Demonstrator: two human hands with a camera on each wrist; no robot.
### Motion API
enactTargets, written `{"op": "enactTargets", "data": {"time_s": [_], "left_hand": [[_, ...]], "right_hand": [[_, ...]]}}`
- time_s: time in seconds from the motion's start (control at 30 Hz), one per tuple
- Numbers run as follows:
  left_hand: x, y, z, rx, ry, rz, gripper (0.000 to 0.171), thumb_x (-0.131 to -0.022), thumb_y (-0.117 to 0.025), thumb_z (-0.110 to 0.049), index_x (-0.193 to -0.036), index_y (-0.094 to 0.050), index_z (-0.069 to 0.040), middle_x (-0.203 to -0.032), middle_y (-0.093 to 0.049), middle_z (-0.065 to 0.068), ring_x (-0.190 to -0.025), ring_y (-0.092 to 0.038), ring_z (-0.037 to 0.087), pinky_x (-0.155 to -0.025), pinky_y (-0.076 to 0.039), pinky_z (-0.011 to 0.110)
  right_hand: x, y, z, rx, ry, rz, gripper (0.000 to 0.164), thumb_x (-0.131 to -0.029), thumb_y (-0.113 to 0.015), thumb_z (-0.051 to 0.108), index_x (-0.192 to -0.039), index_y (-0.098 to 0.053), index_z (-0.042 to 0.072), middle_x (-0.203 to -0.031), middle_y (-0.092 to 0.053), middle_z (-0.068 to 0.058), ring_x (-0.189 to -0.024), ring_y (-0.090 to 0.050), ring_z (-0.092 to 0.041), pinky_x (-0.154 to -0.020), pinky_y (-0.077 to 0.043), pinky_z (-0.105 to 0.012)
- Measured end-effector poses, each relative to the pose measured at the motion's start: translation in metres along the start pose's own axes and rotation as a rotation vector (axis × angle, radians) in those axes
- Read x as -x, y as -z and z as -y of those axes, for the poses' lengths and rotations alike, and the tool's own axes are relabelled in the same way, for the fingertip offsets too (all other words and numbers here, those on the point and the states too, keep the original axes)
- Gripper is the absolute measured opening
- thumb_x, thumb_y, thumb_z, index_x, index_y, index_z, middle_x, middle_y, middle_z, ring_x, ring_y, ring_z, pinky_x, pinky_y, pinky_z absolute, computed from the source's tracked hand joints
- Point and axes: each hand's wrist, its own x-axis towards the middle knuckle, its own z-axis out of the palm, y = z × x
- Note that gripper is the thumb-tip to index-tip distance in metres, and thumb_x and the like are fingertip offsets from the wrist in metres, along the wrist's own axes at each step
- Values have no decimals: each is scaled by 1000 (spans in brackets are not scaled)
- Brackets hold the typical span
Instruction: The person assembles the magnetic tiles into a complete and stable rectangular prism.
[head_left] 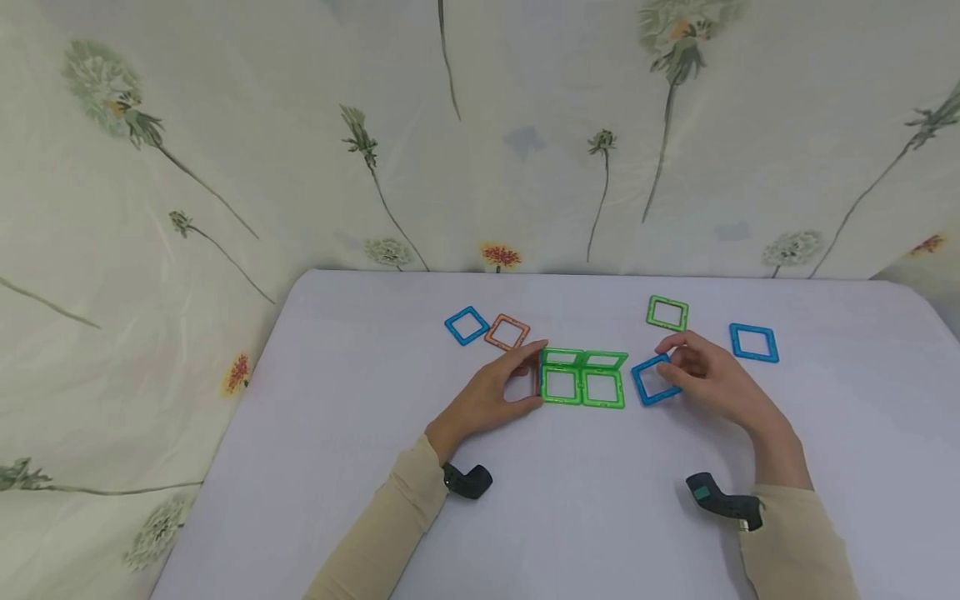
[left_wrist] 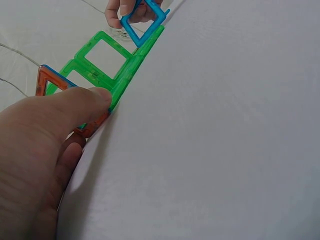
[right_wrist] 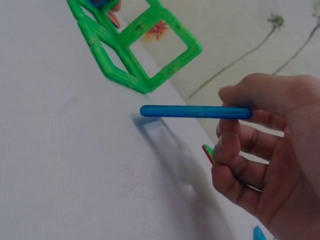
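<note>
Several green square frame tiles (head_left: 581, 387) are joined edge to edge, two lying flat and two standing along their far side. An orange tile (left_wrist: 95, 126) with some blue beside it stands at their left end. There my left hand (head_left: 491, 392) pinches the left end, thumb at the near corner and fingers at the far one. To the right of the green tiles, my right hand (head_left: 708, 379) pinches a blue square tile (right_wrist: 185, 111) by one side between thumb and fingers. This tile is raised above the table, a short gap from the green ones.
On the white table (head_left: 585, 500), a loose blue tile (head_left: 454, 333) and an orange tile (head_left: 516, 321) lie behind my left hand. A green tile (head_left: 669, 300) and another blue tile (head_left: 756, 358) lie behind the right one. A flower-printed cloth (head_left: 525, 208) hangs behind the table.
</note>
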Motion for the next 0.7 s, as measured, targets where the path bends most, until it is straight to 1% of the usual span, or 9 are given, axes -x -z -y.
{"op": "enactTargets", "data": {"time_s": [0.07, 0.3, 0.5, 0.7], "left_hand": [[0, 0, 0, -2, 4, 0, 81, -84, -72, -22, -149, -25, -31, -135, -49, -6, -118, -52, 6, -101, -44, 17], [0, 1, -1, -7, 15, 2, 81, -84, -72, -21, -148, -24, -34, -136, -49, -6, -117, -52, 6, -101, -44, 17], [-1, 2, -3, -3, 20, 4, 82, -83, -72, -20, -148, -25, -33, -136, -49, -6, -118, -51, 6, -101, -44, 17], [-1, 3, -5, 0, 35, 11, 81, -84, -72, -21, -148, -25, -32, -138, -47, -6, -119, -51, 6, -101, -44, 16]], "right_hand": [[-1, 0, 0, -14, -11, -1, 30, -91, -63, 27, -115, -54, 12, -80, -56, -5, -63, -52, -12, -55, -41, -24], [-3, 0, -2, -5, 29, 33, 29, -92, -62, 25, -116, -52, 12, -81, -56, -5, -65, -53, -12, -55, -42, -23], [-4, 0, 0, 1, 15, 42, 30, -92, -62, 27, -116, -52, 12, -81, -55, -6, -66, -54, -12, -56, -42, -23], [-5, -1, 2, -1, 14, 50, 28, -91, -62, 24, -115, -52, 12, -81, -54, -6, -65, -53, -12, -55, -41, -24]]}}
